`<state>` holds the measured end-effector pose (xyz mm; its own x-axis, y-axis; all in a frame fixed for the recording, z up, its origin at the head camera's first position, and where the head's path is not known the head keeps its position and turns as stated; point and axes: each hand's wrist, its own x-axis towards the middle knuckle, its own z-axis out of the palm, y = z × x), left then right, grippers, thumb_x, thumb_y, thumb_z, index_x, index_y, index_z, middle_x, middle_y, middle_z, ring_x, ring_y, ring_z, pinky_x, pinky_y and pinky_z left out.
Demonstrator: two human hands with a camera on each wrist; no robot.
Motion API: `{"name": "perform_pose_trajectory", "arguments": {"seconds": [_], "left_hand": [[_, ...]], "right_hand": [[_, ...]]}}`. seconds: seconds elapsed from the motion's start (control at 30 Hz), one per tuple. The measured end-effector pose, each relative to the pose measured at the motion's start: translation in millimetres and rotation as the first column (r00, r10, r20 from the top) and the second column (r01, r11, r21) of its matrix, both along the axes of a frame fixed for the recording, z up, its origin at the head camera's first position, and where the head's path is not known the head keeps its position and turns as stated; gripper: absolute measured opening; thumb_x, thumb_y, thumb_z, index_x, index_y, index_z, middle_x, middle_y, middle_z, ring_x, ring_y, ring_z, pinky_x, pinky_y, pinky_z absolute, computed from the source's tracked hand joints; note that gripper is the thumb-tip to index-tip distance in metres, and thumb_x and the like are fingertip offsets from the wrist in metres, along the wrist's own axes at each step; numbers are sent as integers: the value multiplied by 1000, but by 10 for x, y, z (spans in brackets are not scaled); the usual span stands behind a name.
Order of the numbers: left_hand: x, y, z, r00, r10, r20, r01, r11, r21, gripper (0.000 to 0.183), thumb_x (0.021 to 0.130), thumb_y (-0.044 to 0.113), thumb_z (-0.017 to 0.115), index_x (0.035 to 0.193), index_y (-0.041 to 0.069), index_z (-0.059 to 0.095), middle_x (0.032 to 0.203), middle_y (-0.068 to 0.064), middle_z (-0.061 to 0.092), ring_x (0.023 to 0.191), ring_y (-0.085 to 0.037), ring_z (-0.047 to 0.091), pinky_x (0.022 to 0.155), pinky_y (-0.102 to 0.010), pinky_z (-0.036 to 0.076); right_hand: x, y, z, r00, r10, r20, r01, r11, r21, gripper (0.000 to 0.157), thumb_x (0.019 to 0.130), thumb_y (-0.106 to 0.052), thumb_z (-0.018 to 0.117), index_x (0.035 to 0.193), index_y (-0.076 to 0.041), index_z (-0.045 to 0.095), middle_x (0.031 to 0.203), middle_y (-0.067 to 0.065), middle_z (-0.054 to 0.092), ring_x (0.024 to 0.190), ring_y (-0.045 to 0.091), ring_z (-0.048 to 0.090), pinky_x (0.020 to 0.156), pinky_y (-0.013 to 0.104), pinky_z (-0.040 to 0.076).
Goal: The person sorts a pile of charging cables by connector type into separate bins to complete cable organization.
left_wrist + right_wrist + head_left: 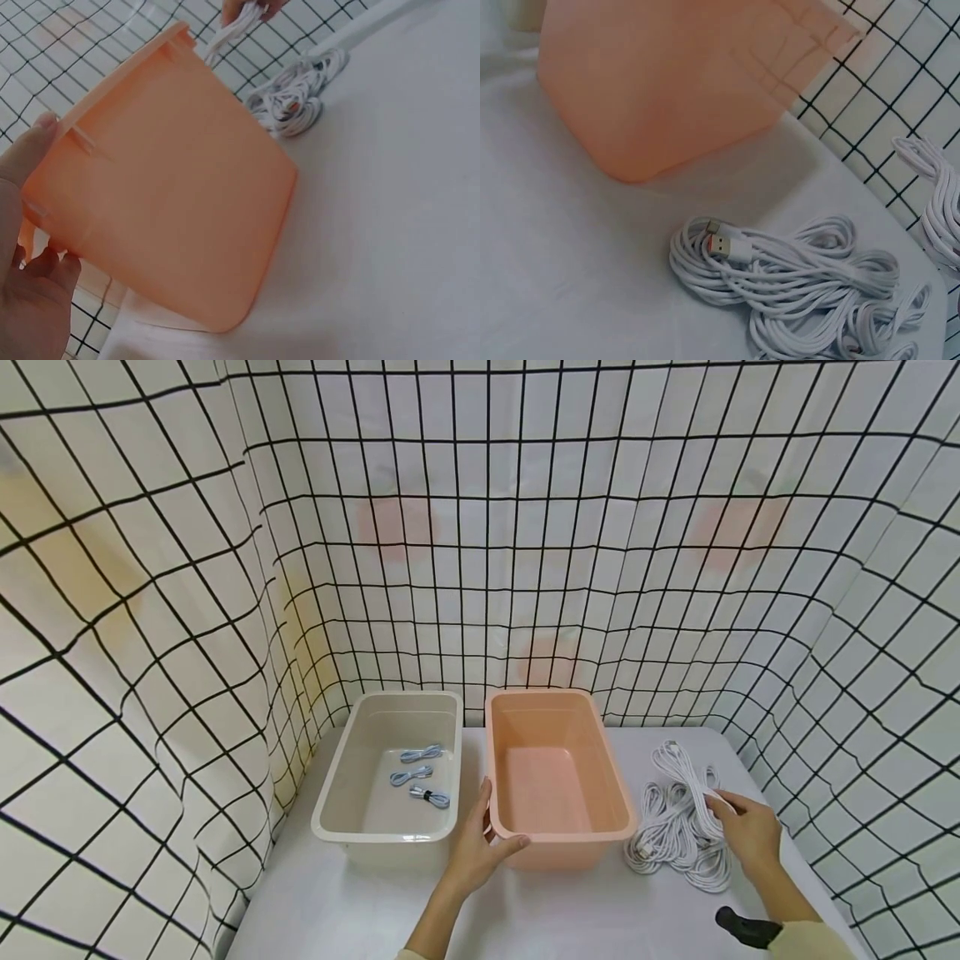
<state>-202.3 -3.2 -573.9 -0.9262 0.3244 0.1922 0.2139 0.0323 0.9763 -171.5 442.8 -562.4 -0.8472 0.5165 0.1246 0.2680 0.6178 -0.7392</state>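
My left hand [476,852] grips the near left corner of a peach plastic bin [558,837]. In the left wrist view the thumb lies along the bin's rim and the other fingers bend against its side. My right hand [753,837] holds a coiled white USB cable [684,770] raised over a pile of white cables [675,852] to the right of the bin. That held cable [939,202] also hangs at the right edge of the right wrist view, where the hand is mostly cut off. A USB plug [724,246] lies on top of the pile.
A cream bin [386,837] stands left of the peach one, holding several light blue bundled cables [411,775]. The peach bin's floor is bare. Black wire mesh [487,568] rises around the white table [555,918] at the back and both sides.
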Motion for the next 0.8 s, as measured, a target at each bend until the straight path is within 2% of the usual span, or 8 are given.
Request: {"name": "perform_pose_trajectory", "arguments": {"seconds": [0.2, 0.43, 0.53, 0.67, 0.8], "left_hand": [[3, -6, -13, 1000, 6, 2, -6, 1000, -11, 112, 87, 28, 87, 167, 11, 11, 170, -16, 12, 147, -46, 30, 113, -55, 37], [-5, 3, 10, 1000, 4, -9, -4, 1000, 2, 111, 87, 25, 87, 167, 10, 11, 170, -15, 13, 147, -46, 31, 113, -55, 37], [-5, 9, 29, 1000, 3, -8, -3, 1000, 6, 110, 87, 24, 87, 167, 11, 12, 170, -15, 13, 147, -45, 31, 113, -55, 38], [1, 12, 42, 1000, 4, -6, -4, 1000, 15, 110, 87, 23, 87, 167, 11, 12, 170, -16, 14, 147, -45, 32, 113, -54, 38], [8, 5, 22, 1000, 8, -4, -8, 1000, 9, 111, 86, 24, 87, 167, 11, 12, 170, -17, 15, 146, -46, 33, 113, -54, 38]], "right_hand": [[-69, -61, 152, 999, 33, -29, -32, 999, 38, 51, 104, -37, 63, 132, 5, 67, 111, 24, 73, 100, 39, 68, 54, 18, 45], [-192, -213, 388, 994, 63, -85, -60, 998, 35, 47, 104, -35, 64, 132, 3, 69, 114, 23, 73, 102, 34, 67, 57, 16, 47], [-229, -310, 472, 992, 72, -99, -72, 997, 2, 47, 103, -35, 65, 131, 3, 69, 114, 23, 73, 92, 19, 68, 59, 13, 48], [-263, -430, 542, 987, 96, -129, -99, 995, -22, 45, 103, -33, 67, 130, 3, 69, 115, 23, 73, 81, -8, 59, 60, 12, 50], [-283, -525, 591, 983, 115, -145, -119, 993, -18, 44, 103, -32, 67, 130, 2, 70, 114, 21, 73, 80, -12, 55, 58, 15, 48]]}}
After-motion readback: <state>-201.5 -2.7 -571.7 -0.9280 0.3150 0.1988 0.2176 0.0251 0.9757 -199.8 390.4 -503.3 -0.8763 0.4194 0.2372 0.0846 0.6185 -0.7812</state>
